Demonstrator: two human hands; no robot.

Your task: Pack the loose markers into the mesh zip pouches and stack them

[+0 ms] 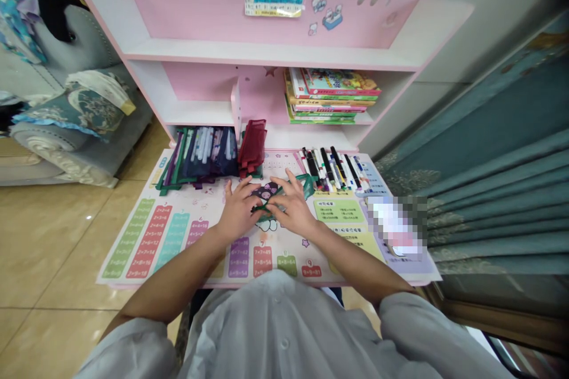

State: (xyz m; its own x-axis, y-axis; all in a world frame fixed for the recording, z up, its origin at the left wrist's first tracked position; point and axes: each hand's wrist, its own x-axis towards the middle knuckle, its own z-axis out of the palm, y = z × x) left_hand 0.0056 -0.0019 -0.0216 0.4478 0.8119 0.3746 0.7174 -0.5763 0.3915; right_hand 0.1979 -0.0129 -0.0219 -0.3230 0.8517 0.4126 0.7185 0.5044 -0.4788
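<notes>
Pressing down with spread fingers, the left hand (240, 208) and right hand (294, 210) flattened a green pouch (265, 192) on the table (178, 231). A sideways push could scatter the pens (333, 169) nearby.

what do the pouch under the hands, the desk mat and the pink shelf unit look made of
Pouch, under the left hand and right hand: probably soft fabric with green edging; it creases and bunches. Desk mat: thin printed sheet, likely plastic or laminated paper; it lies flat on the desk. Shelf unit: painted or laminated board, smooth matte pink with white edges.
</notes>
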